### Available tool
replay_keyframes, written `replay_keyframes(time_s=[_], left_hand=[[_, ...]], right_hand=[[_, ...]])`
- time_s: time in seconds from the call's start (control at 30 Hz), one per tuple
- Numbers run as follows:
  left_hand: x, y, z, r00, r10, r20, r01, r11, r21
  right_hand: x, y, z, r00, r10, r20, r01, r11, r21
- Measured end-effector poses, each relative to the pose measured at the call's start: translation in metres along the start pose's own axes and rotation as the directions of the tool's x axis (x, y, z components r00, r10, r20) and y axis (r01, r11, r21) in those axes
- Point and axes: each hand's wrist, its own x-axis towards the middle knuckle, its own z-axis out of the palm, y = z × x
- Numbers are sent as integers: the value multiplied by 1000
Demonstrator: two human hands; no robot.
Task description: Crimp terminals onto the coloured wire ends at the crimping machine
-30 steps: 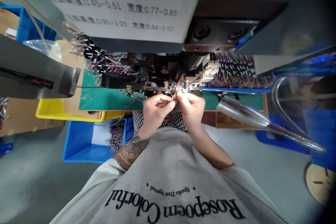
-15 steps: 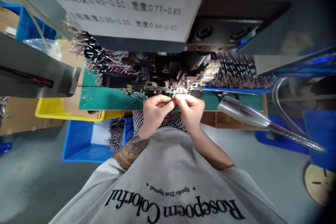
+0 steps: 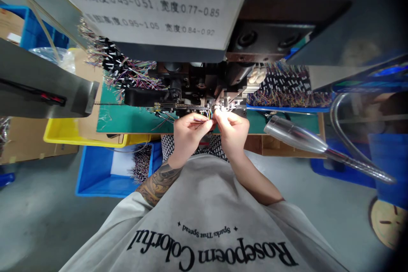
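Observation:
Both my hands meet at the front of a crimping machine [image 3: 204,89]. My left hand [image 3: 188,134] is closed in a pinch on a small bundle of thin coloured wires [image 3: 208,114]. My right hand [image 3: 232,131] is also closed, its fingertips pinching the wire ends right at the machine's metal tooling [image 3: 223,105]. The two hands touch at the fingertips. A terminal strip [image 3: 188,106] runs in from the left toward the tooling.
Piles of wire harnesses lie on the green bench at the left [image 3: 124,72] and in a blue tray at the right [image 3: 287,89]. A yellow bin [image 3: 60,134] and a blue bin [image 3: 98,174] sit low left. A metal gooseneck lamp [image 3: 296,138] juts at right.
My right hand shifted slightly up toward the tooling, then back a little; the wire ends now sit at the tooling. My left hand has barely moved.

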Motion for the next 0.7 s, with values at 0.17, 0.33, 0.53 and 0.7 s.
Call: replay_keyframes(time_s=[0.17,0.33,0.53,0.7], left_hand=[[2,3,1,1000,-4,-6,4,1000,30],[1,6,0,999,23,24,-25,997,79],[-1,3,-1,998,58,31,-60,998,35],[-1,3,-2,998,53,27,-53,998,12]], right_hand=[[-3,5,-2,999,-5,34,6,999,-36],[-5,0,-3,999,-48,-12,48,998,-52],[0,-3,-2,1000,-14,-11,14,1000,-2],[0,-6,0,1000,18,-6,-18,1000,-2]])
